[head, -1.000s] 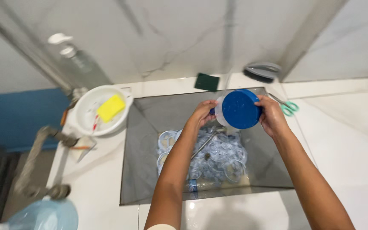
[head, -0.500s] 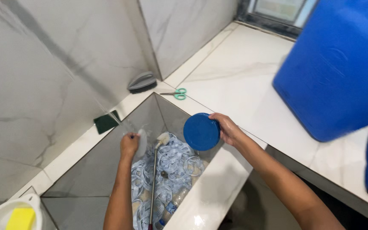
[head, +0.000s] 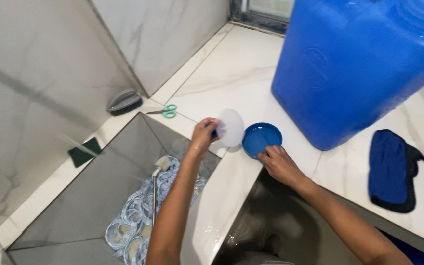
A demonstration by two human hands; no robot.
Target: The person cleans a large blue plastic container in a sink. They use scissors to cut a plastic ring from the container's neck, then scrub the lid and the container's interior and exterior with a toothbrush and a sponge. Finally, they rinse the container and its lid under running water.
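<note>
Blue lid (head: 262,139) under right hand's (head: 279,164) fingertips; left hand (head: 203,136) grips white disc (head: 231,127).

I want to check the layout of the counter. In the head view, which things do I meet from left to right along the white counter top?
Dark green sponge → grey brush → green-handled scissors → white round lid in the left hand → blue round lid touched by the right hand → big blue container → dark blue cloth.
</note>
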